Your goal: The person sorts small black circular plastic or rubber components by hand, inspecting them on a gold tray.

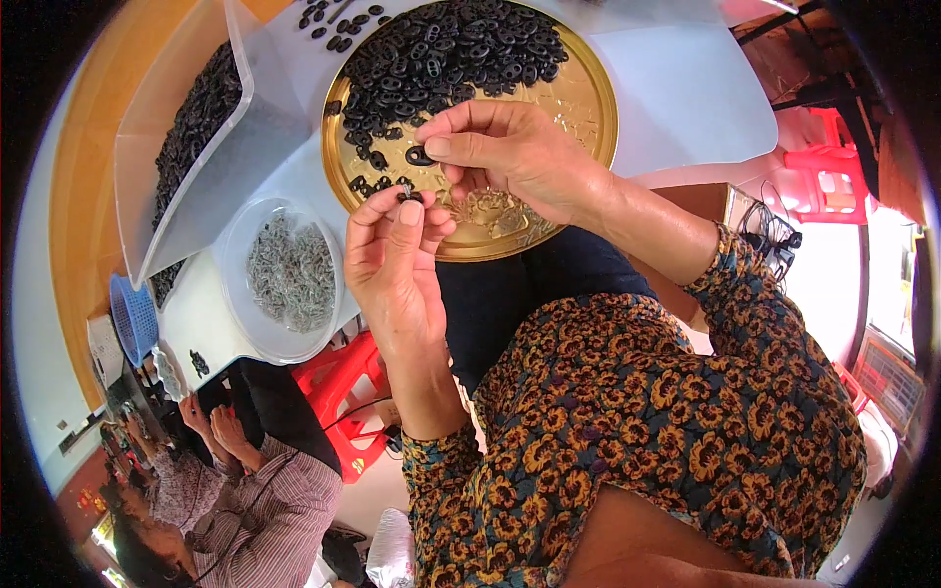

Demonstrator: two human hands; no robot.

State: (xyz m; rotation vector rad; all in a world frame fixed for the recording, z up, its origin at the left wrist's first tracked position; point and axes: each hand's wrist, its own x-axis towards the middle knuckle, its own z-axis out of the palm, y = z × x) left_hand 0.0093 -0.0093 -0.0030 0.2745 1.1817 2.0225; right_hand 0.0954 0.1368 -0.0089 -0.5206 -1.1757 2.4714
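Observation:
Over the near part of a round gold tray (610,118), my two hands work close together. My right hand (515,152) pinches a small black oval plastic piece (420,156) with a hole in it between thumb and fingertips. Just below and to the left, my left hand (397,255) is closed, thumb against finger, on another small black piece (408,194) with a bit of metal showing at its top. The two pieces are apart. A heap of similar black two-holed pieces (441,49) covers the tray's far side, and small clear or metallic bits lie on its near side.
Left of the tray stands a round clear tub (235,294) of small metal parts. A clear bin (245,78) of black pieces tilts beyond it, near a blue basket (133,318). Another person (265,500) sits at lower left. Red stools (338,402) stand below the table.

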